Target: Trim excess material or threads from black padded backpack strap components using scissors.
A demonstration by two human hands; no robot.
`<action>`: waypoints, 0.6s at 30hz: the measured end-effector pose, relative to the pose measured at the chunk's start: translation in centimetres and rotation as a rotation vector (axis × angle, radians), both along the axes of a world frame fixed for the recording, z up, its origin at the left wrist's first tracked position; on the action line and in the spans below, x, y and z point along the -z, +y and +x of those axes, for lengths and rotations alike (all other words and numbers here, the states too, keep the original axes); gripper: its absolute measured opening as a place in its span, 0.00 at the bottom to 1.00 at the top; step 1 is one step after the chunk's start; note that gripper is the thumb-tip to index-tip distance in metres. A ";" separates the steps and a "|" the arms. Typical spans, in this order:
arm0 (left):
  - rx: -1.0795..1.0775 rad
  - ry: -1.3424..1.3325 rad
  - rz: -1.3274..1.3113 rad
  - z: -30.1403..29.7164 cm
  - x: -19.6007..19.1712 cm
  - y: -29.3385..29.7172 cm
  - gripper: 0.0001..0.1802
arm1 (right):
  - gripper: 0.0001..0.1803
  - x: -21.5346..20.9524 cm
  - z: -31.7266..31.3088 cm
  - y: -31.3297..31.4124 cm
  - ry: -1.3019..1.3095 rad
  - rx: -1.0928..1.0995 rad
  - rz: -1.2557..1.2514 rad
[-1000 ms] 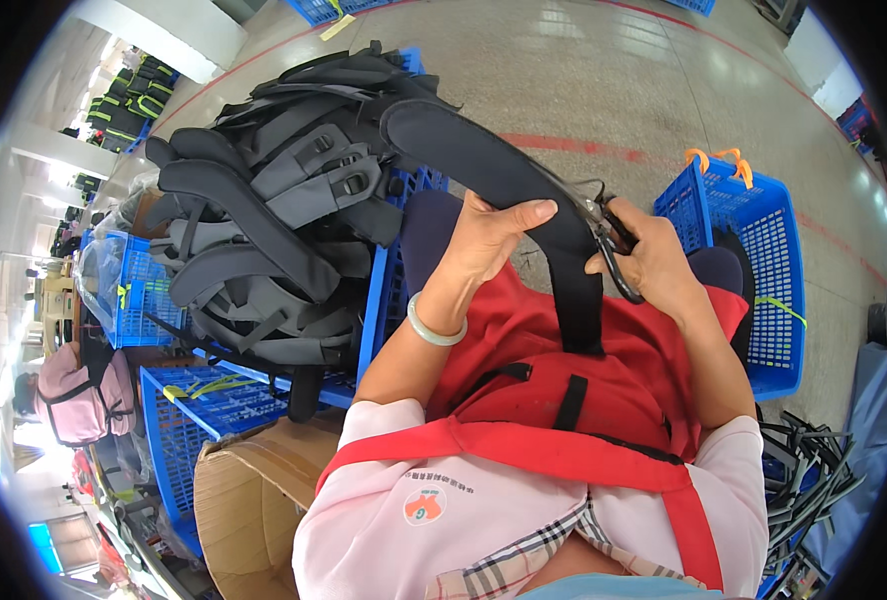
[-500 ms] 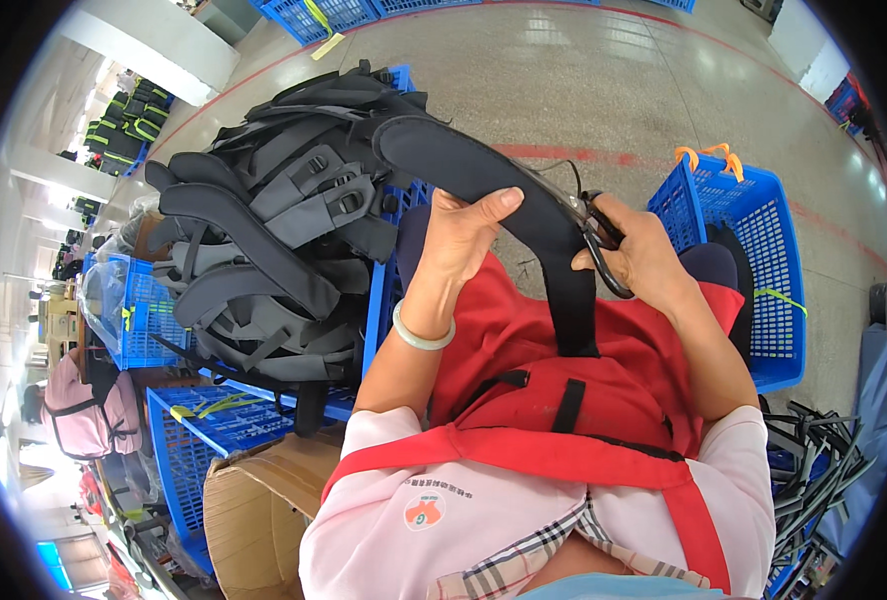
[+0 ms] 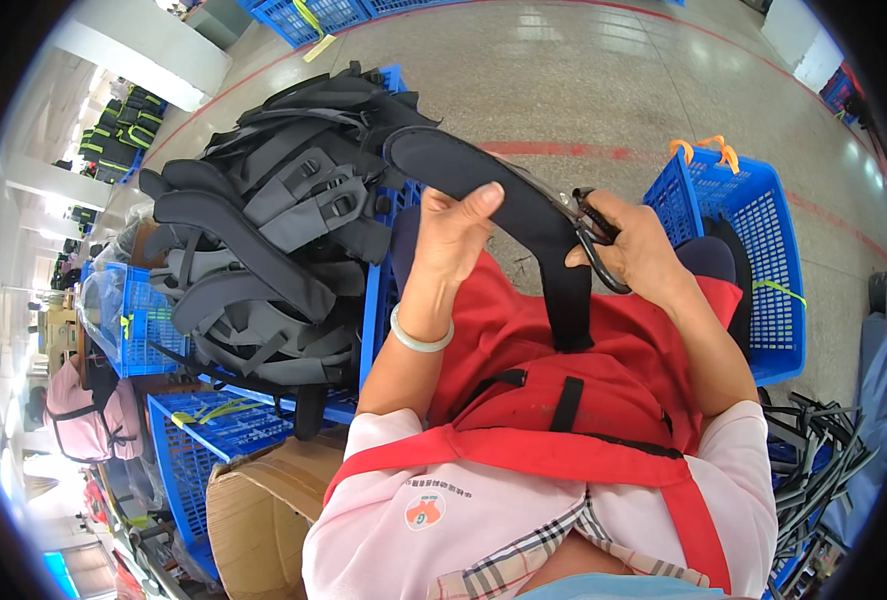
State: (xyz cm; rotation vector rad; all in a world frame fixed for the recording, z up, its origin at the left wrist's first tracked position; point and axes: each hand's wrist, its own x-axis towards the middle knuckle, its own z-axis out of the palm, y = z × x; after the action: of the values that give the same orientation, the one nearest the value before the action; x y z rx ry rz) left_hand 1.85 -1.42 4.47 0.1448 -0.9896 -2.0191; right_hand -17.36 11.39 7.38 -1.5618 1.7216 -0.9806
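A black padded shoulder strap (image 3: 520, 208) stretches from above my left hand down to the red apron (image 3: 494, 300) on my lap. My left hand (image 3: 456, 232) is closed on its upper part, thumb lying on the dark face. With my right hand (image 3: 632, 240) I grip black-handled scissors (image 3: 600, 238), their blades resting along the strap's far edge. The right fingertips also sit close to the strap where it bends downward. Left of me, a pile of similar black and grey straps (image 3: 249, 235) heaps over a blue crate.
On the right stands a blue basket (image 3: 786, 300) with orange ties and dark pieces inside. Thin dark strips (image 3: 814, 470) lie bundled at the lower right. An open cardboard box (image 3: 264, 510) and another blue crate (image 3: 179, 470) are at my lower left.
My left hand has shifted slightly left along the strap. The strap's upper end sits a little lower. The scissors stay in my right hand at the strap's edge.
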 end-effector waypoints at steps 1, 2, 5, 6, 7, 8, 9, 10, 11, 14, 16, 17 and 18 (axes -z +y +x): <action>-0.030 0.005 -0.022 0.1 0.0 -0.1 0.13 | 0.30 0.0 0.2 0.0 -0.035 -0.012 -0.036; -0.027 0.005 -0.022 -0.1 0.0 0.0 0.13 | 0.30 -0.2 0.2 0.0 -0.034 -0.008 -0.036; -0.042 -0.014 0.024 -0.5 -0.3 0.3 0.10 | 0.29 -0.6 0.1 -0.4 0.037 0.018 0.029; -0.024 -0.018 0.013 -0.6 0.0 0.1 0.10 | 0.30 -0.7 -0.1 -0.5 0.044 0.004 0.025; -0.006 -0.020 0.000 -0.6 0.2 0.0 0.11 | 0.30 -0.7 -0.3 -0.6 0.053 -0.011 0.019; -0.009 -0.013 -0.007 -0.9 0.4 -0.1 0.11 | 0.30 -0.6 -0.5 -0.6 0.061 -0.013 0.012; 0.000 -0.016 -0.004 -1.4 0.4 -0.1 0.11 | 0.29 -0.4 -0.7 -0.6 0.056 -0.016 0.000; 0.010 -0.018 -0.002 -1.7 0.2 -0.1 0.11 | 0.28 -0.4 -0.8 -0.7 0.052 -0.019 -0.013; 0.030 -0.012 -0.016 -2.1 0.0 -0.3 0.11 | 0.28 -0.6 -0.9 -0.8 0.064 -0.020 -0.020; 0.006 -0.016 -0.094 -3.6 -1.9 -1.3 0.12 | 0.24 -1.3 -1.0 -1.6 0.028 0.072 -0.147; 0.000 -0.015 -0.110 -5.1 -3.4 -1.5 0.08 | 0.21 -0.7 -2.7 -3.3 -0.020 0.125 -0.179; -0.039 -0.097 -0.202 -6.0 -3.9 -1.6 0.07 | 0.17 0.1 -3.3 -3.9 -0.052 0.143 -0.303; -0.085 -0.182 -0.293 -6.6 -4.1 -1.7 0.07 | 0.17 0.5 -3.6 -4.4 -0.040 0.150 -0.307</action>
State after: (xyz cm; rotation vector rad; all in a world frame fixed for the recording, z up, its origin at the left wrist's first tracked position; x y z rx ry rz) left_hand -4.76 -3.09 8.54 0.2107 -1.3596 -1.7850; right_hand -21.00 7.01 6.92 -1.6021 1.7426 -1.3976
